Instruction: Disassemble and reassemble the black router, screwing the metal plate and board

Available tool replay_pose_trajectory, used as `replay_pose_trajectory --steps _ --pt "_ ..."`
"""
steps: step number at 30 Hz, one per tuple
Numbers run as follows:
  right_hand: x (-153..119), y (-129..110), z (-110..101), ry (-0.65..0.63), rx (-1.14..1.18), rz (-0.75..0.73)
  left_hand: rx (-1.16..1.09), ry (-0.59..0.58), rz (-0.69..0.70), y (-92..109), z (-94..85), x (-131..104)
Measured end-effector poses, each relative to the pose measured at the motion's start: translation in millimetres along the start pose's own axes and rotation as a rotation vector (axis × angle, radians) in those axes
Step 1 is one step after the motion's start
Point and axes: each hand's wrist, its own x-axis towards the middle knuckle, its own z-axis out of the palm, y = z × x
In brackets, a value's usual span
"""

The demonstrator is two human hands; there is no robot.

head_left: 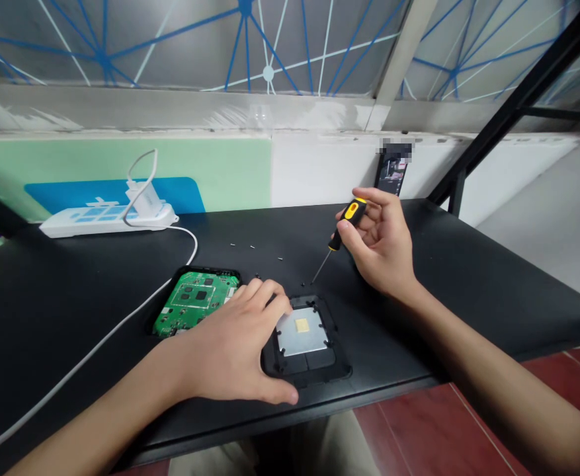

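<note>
Right hand (381, 241) has fingers clamped on screwdriver (353, 213), left hand (233, 347) has fingers spread apart at left edge of black plastic cover (318, 359), near-centre on bench (396, 347) right of circuit board (195, 299), cover likely light, stiff, best held by rim.

Your screwdriver (335, 241) had a plastic handle (349, 220) and metal shaft (321, 267); your matt plastic cover (338, 347) carried a smooth, dull metal plate (297, 342).
</note>
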Motion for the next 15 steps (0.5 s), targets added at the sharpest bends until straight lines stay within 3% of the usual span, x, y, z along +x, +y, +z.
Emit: replay_pose_trajectory --steps 10,15 --pt "-2.9 -1.7 5.3 -0.021 0.038 0.021 -0.02 0.011 0.027 -1.9 1.1 0.0" --pt "-0.1 -4.4 2.8 0.027 0.038 0.026 -0.02 0.0 0.018 -2.2 -2.1 -1.4"
